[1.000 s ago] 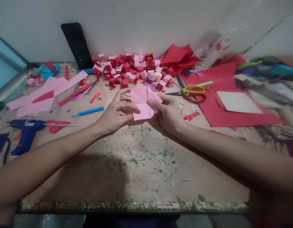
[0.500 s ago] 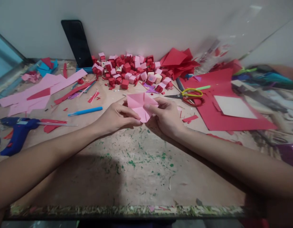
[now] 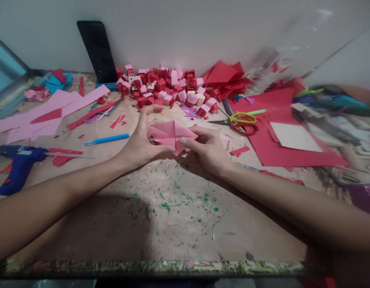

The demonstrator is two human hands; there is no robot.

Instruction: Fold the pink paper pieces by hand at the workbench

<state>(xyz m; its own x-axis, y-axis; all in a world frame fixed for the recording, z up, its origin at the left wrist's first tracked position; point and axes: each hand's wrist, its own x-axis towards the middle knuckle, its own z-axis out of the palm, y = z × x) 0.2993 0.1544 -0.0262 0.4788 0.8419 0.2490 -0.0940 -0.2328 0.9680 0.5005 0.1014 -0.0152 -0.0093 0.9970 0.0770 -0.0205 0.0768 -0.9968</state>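
A creased pink paper square (image 3: 171, 135), partly folded into a peaked shape, is held just above the worn tabletop (image 3: 173, 216). My left hand (image 3: 139, 144) pinches its left side, thumb under the front edge and fingers curled up behind it. My right hand (image 3: 207, 150) grips its right side, with the thumb pressed on the lower right corner. Both hands meet at the middle of the table, a short way in front of a heap of small red and pink folded paper cubes (image 3: 167, 90).
Yellow-and-red scissors (image 3: 240, 122) lie right of the hands, beside large red paper sheets (image 3: 277, 140). A blue glue gun (image 3: 18, 168), a blue pen (image 3: 107, 139) and pink strips (image 3: 47, 116) lie to the left. A black phone (image 3: 96, 52) leans on the wall.
The pink paper has been folded further, from a flatter sheet into a peaked form, and lowered slightly. My left fingers have shifted up behind it.
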